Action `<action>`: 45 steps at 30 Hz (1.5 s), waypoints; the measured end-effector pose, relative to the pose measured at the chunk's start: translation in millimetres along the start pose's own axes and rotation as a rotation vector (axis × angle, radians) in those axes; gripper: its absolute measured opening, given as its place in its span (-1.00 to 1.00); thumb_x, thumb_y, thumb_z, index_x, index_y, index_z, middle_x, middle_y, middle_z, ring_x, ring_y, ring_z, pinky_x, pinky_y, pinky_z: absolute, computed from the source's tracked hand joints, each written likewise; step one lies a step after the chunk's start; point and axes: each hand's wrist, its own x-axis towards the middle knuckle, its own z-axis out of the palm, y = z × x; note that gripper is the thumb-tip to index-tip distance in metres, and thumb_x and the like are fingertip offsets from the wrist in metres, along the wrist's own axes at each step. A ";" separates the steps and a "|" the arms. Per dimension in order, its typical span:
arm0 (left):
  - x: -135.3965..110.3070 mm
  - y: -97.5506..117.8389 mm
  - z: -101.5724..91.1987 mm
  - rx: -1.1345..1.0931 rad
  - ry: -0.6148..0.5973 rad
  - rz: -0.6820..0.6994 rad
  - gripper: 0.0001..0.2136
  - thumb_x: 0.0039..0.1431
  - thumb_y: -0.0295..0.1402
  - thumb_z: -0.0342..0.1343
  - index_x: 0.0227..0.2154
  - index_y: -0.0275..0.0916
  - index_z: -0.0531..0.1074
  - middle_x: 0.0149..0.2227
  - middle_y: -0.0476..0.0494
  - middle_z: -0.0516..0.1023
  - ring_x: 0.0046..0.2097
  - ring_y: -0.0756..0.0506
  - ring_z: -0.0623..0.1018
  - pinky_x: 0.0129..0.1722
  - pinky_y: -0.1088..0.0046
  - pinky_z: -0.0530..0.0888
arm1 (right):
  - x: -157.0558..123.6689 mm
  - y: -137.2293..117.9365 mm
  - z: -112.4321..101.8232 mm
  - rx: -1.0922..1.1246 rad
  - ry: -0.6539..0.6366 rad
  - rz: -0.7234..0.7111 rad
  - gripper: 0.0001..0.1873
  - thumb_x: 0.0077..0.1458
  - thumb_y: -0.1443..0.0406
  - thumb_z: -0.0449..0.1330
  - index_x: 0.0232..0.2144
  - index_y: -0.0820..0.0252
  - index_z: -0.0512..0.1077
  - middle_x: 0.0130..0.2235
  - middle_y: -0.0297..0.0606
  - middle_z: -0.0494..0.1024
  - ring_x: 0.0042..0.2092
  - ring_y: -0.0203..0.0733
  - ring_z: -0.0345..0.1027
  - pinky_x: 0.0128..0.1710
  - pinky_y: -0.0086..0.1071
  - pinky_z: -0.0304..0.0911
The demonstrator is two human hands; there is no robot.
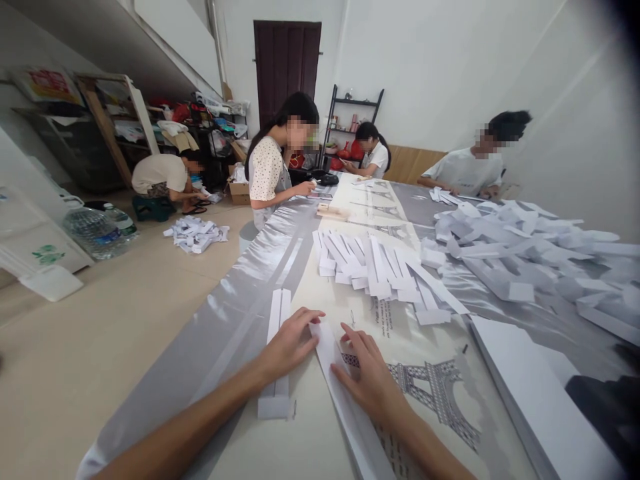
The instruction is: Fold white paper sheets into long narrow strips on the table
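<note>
A long white folded paper strip lies lengthwise on the table in front of me. My left hand is at its far left corner, with a gap between thumb and curved fingers and the thumb tip at the paper's edge. Along the right edge is my right hand, its fingers apart and its thumb touching the strip. Partly behind my left wrist lies a narrow folded paper piece with a raised end flap. Neither hand lifts anything off the table.
Folded paper pieces lie ahead, beside a larger paper heap on the right. A stack of white sheets is near my right arm. Several people sit around the table; another person crouches by a floor paper pile.
</note>
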 end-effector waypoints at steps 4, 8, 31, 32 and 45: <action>5.3 6.6 0.2 -0.222 0.076 -0.036 -0.73 0.21 -0.42 0.10 -0.03 -0.13 0.48 -0.11 -0.17 0.45 -0.06 -0.13 0.51 -0.06 0.30 0.52 | 3.7 0.7 -4.2 0.180 -0.059 0.144 -0.30 0.15 0.31 0.18 0.31 0.03 0.11 -0.12 -0.23 0.48 -0.16 -0.10 0.41 -0.10 -0.17 0.42; 7.4 12.1 0.3 -0.432 0.125 -0.094 -0.75 0.18 -0.33 0.20 -0.07 -0.18 0.50 -0.05 -0.22 0.44 -0.03 -0.15 0.52 -0.08 0.32 0.51 | 9.1 -1.4 -8.3 0.392 -0.096 0.206 -0.49 0.14 0.27 0.23 0.15 0.12 0.31 -0.35 -0.36 0.45 -0.34 -0.19 0.35 -0.27 -0.30 0.34; 10.2 21.6 -23.0 -0.513 0.145 -0.258 -0.57 0.21 -0.06 0.20 -0.62 -0.28 0.43 -0.60 -0.01 0.41 -0.50 0.03 0.29 -0.46 0.51 0.22 | 16.3 -15.1 -39.2 0.670 -0.505 0.338 -0.60 0.13 0.00 0.29 -0.49 0.21 0.48 -0.48 -0.36 0.44 -0.47 -0.27 0.25 -0.47 -0.41 0.13; 10.4 18.2 -25.1 -0.517 0.187 -0.261 -0.58 0.22 -0.07 0.21 -0.62 -0.28 0.43 -0.61 0.00 0.40 -0.51 0.03 0.29 -0.47 0.51 0.20 | 16.9 -15.0 -42.4 0.634 -0.505 0.296 -0.63 0.15 0.01 0.28 -0.45 0.20 0.50 -0.45 -0.34 0.47 -0.44 -0.25 0.28 -0.45 -0.40 0.16; 11.3 7.4 -35.5 -0.948 0.088 -0.313 -0.46 0.30 0.10 -0.03 -0.28 -0.32 0.59 -0.36 -0.25 0.58 -0.44 -0.05 0.44 -0.45 0.45 0.30 | 14.0 -12.0 -53.7 -0.154 0.268 -0.518 -0.63 0.17 0.48 0.18 -0.28 -0.16 0.62 0.05 -0.24 0.50 0.13 0.13 0.30 0.10 0.18 0.23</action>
